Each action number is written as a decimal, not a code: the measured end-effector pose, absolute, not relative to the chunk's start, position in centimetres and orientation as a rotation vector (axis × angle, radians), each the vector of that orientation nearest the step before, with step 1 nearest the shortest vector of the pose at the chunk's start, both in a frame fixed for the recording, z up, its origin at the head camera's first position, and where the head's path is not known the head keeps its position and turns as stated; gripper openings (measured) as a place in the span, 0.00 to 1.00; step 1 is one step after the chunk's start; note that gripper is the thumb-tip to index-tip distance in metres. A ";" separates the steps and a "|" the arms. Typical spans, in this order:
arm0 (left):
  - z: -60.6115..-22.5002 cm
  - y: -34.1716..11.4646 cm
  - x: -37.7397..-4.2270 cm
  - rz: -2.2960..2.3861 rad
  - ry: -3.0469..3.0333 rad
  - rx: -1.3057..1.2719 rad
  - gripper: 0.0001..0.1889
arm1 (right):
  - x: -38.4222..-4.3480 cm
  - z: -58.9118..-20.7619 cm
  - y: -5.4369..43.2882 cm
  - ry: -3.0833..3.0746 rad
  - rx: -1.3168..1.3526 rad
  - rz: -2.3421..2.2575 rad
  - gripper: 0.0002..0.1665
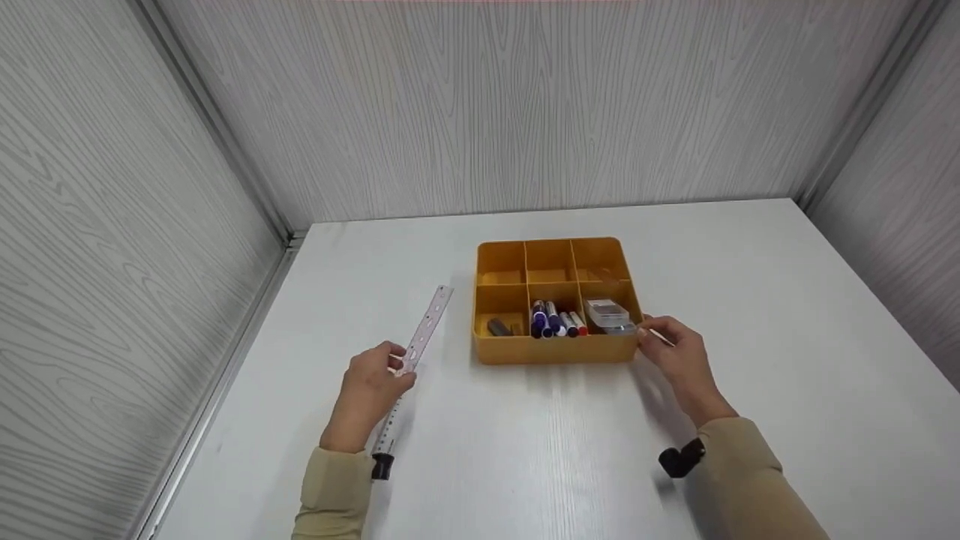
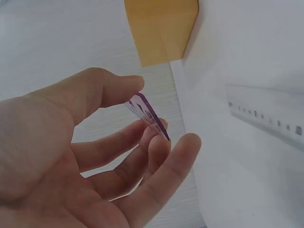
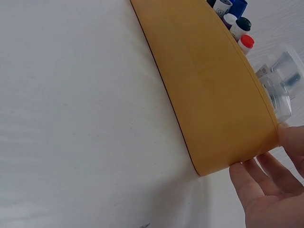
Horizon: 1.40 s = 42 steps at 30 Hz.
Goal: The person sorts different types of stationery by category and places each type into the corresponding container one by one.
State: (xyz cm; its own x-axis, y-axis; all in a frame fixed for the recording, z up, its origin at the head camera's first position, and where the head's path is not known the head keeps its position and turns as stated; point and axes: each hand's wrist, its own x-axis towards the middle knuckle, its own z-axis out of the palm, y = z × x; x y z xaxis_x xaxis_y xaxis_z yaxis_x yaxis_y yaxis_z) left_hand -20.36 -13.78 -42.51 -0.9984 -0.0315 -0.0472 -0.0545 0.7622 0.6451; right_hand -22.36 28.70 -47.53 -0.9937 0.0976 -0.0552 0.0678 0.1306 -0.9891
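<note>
My left hand point(image 1: 371, 386) pinches a thin pinkish see-through stencil ruler point(image 1: 429, 322) with cut-out shapes, its far end angled away from me. In the left wrist view the stencil's purple edge point(image 2: 156, 116) shows between thumb and curled fingers. A clear ruler point(image 2: 266, 111) with tick marks lies on the table beside that hand. My right hand point(image 1: 679, 360) holds the front right corner of a mustard-yellow organizer tray point(image 1: 555, 350). Its thumb is at the rim and its fingers point(image 3: 247, 185) lie against the outer side wall.
The tray has several compartments. Markers point(image 1: 551, 321) fill the front middle one, a clear plastic case point(image 1: 607, 313) the front right, and a grey piece point(image 1: 498, 327) lies front left. Pale panels point(image 1: 480, 105) stand around the white table point(image 1: 525, 465).
</note>
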 end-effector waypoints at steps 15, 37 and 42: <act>-39.8 -6.9 -23.3 1.029 2.973 0.184 0.18 | -22.6 -47.7 28.9 -2.399 -0.188 1.992 0.18; -36.0 2.4 -28.3 0.688 3.056 0.562 0.07 | -22.4 -47.7 28.7 -2.332 -0.155 2.035 0.18; -35.7 4.5 -29.0 0.656 3.040 0.566 0.08 | -22.4 -47.8 28.6 -2.352 -0.166 2.020 0.18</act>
State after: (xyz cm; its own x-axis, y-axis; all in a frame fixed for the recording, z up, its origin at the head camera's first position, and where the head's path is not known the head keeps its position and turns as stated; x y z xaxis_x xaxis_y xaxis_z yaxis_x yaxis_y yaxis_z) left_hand -29.03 4.47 -35.70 -0.9358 0.3402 0.0930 0.3483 0.8499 0.3954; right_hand -22.41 28.64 -47.76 -0.9936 0.1053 -0.0414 0.0568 0.1479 -0.9874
